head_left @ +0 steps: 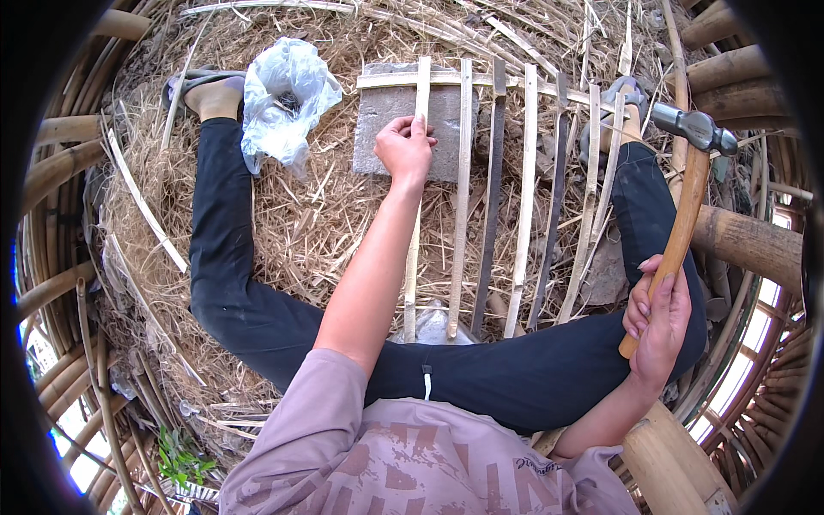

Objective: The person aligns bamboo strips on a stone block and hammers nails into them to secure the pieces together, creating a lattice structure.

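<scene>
While my left hand (404,146) pinches a slat (418,172), hiding what's under it, my right hand (657,319) grips a hammer (684,206); a crumpled white bag (285,94) lies nearby.

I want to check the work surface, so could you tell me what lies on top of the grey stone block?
On the grey block, bamboo slats lie crossed by a horizontal strip, with the left hand pressing one slat. The block's underside is hidden in straw.

The left hand (405,144) hides whatever its fingertips pinch on the bamboo slat (418,184); the plastic bag's (285,94) contents are unclear.
</scene>
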Tool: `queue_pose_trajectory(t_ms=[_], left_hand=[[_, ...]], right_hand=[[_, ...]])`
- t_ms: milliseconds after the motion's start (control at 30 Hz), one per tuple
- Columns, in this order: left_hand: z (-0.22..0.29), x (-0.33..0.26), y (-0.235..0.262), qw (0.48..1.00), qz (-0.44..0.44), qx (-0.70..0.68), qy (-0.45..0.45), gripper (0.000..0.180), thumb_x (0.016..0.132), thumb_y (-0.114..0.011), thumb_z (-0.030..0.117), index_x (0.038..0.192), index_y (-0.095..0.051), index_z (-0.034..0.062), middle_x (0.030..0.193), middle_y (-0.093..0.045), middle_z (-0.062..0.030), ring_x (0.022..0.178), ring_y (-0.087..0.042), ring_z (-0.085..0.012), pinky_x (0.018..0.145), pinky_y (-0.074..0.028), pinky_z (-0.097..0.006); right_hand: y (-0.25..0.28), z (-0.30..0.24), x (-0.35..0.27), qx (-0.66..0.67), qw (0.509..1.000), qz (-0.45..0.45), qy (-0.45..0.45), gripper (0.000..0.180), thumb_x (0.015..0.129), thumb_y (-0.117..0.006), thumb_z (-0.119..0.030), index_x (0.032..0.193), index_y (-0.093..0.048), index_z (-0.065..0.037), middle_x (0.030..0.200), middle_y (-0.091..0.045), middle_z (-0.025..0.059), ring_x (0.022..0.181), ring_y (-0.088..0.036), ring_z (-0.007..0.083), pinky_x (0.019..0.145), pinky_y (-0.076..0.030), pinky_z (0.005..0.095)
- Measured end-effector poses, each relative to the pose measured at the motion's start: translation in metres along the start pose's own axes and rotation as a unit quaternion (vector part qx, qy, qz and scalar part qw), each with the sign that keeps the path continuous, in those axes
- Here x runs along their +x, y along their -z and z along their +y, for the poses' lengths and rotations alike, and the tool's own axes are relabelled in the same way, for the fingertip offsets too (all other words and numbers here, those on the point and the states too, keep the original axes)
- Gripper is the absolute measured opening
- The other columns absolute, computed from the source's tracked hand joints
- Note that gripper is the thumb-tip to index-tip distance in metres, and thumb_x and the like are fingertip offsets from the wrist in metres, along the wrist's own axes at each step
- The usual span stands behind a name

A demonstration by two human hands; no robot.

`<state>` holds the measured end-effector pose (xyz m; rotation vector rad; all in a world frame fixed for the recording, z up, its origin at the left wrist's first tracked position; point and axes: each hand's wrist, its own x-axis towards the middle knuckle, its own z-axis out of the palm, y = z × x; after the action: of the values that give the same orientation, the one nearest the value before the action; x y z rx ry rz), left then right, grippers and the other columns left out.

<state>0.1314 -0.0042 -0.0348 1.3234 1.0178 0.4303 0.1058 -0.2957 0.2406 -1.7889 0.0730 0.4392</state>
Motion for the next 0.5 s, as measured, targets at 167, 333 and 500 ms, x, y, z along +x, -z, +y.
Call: queue_pose_trajectory(t_ms=[167,333,500], left_hand=[[0.0008,-0.0013,-0.0033,1.000,0.009,0.009,-0.001,0.019,0.097,-0.064,0.014,0.098,-0.068,-0.0044,0.080,-0.074,-0.0110,0.059,-0.068,-0.0115,0.046,-0.047,-0.022],[-0.0008,-0.0007,-0.0034,1.000,0.002,-0.006,-0.009,0.019,0.097,-0.065,0.015,0.098,-0.068,-0.0039,0.081,-0.074,-0.0108,0.060,-0.068,-0.0116,0.047,-0.048,-0.022],[-0.0014,-0.0018,-0.0034,1.000,0.004,0.000,-0.013,0.019,0.097,-0.065,0.015,0.098,-0.067,-0.0037,0.081,-0.074,-0.0108,0.060,-0.068,-0.0114,0.047,-0.048,-0.022]], right_hand=[[-0.0004,-0.0005,-0.0010,-0.009,1.000,-0.003,0.004,0.031,0.108,-0.044,-0.035,0.112,-0.050,-0.004,0.066,-0.037,-0.0051,0.049,-0.029,-0.0021,0.042,-0.025,0.0144],[0.0015,-0.0006,-0.0008,-0.008,1.000,-0.009,0.003,0.030,0.108,-0.043,-0.034,0.110,-0.050,-0.005,0.066,-0.037,-0.0057,0.049,-0.029,-0.0023,0.042,-0.025,0.0144],[0.0023,0.0001,-0.0017,-0.002,1.000,-0.001,0.003,0.030,0.108,-0.044,-0.035,0.110,-0.051,-0.005,0.066,-0.037,-0.0057,0.049,-0.029,-0.0024,0.042,-0.025,0.0143]])
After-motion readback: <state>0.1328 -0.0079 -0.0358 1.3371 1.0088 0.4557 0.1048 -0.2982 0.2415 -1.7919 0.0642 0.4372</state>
